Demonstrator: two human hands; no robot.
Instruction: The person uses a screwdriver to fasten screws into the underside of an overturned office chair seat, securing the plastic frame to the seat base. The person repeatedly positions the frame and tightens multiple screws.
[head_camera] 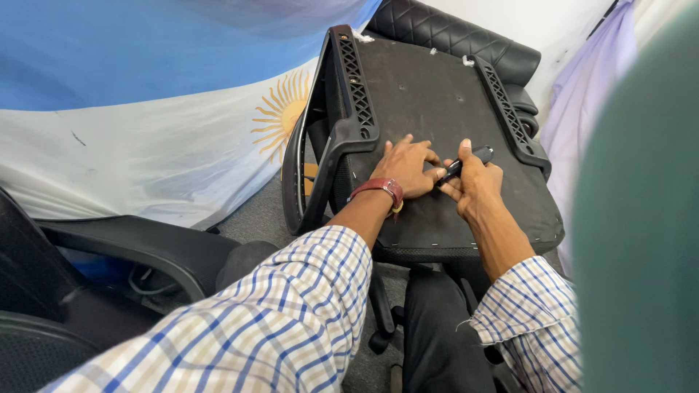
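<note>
Both hands rest on the upturned chair seat [437, 94]: left hand [406, 167] spread flat, right hand [475, 183] gripping a black tool [466, 163].

Left hand [406, 167] pressed flat, fingers spread, right hand [475, 185] in a closed grip, both forearms extended

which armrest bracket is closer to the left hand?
The black perforated plastic armrest bracket on the picture's left; the left hand lies just beside its base, while the other bracket sits beyond the right hand.
</note>
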